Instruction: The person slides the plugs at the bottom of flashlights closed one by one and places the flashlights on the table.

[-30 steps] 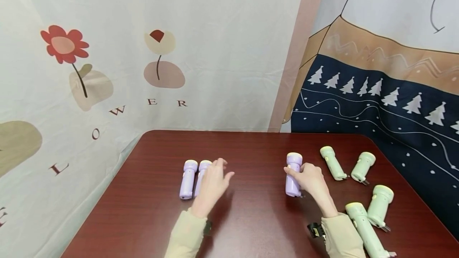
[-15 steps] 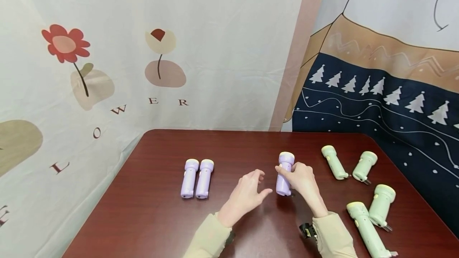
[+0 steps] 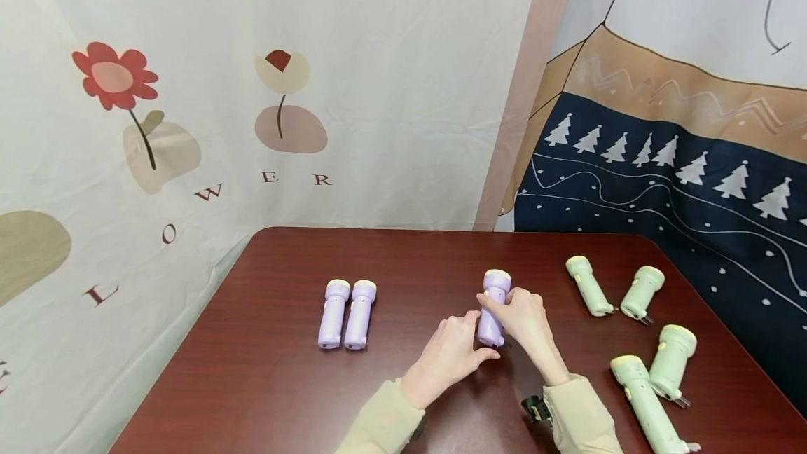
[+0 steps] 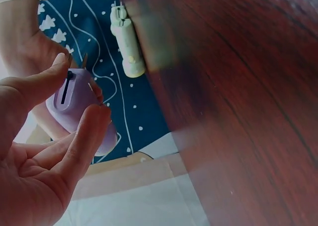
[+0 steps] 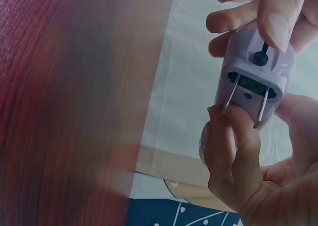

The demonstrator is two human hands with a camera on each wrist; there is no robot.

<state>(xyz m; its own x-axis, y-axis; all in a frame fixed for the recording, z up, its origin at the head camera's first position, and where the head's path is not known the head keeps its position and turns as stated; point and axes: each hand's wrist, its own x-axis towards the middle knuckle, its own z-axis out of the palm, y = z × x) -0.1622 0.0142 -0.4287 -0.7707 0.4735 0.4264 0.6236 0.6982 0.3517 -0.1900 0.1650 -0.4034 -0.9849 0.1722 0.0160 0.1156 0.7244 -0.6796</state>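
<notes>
- Right hand (image 3: 526, 317): fingers and thumb curled round a purple flashlight (image 3: 490, 326), held over the table (image 3: 284, 398); two metal prongs (image 5: 231, 94) project from its tail.
- Left hand (image 3: 444, 356): thumb and fingers spread wide at the tail, thumb beside the black knob (image 5: 261, 58); firm contact cannot be confirmed.
- Two further purple flashlights (image 3: 359, 315): side by side, left.

Head camera looks forward and down across a table (image 3: 252, 398); close-up wrist views share a torch (image 4: 78, 109), left's at 9 o'clock, right's at 2.
</notes>
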